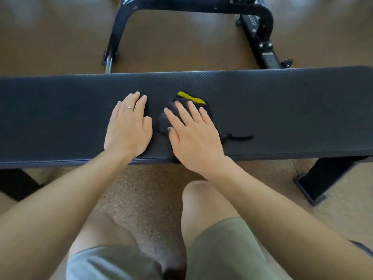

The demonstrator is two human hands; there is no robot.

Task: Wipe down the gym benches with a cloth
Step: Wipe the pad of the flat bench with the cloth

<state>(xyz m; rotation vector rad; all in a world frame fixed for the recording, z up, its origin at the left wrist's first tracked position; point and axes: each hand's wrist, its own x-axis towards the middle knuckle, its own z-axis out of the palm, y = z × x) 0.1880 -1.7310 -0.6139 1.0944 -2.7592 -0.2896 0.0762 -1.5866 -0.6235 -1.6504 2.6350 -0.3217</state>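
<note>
A long flat gym bench (282, 110) with a dark textured pad runs across the view in front of me. A dark cloth (164, 123) with a yellow patch lies bunched on the pad near its middle. My right hand (193, 134) presses flat on the cloth with its fingers spread. My left hand (129, 126) lies flat on the bare pad just left of the cloth, fingers straight, a ring on one finger. A thin loose thread of the cloth trails to the right.
A second black bench frame (260, 23) with curved legs stands on the brown floor beyond the pad. The near bench's black foot (319, 182) sits at the right. My knees and green shorts are below the pad's front edge.
</note>
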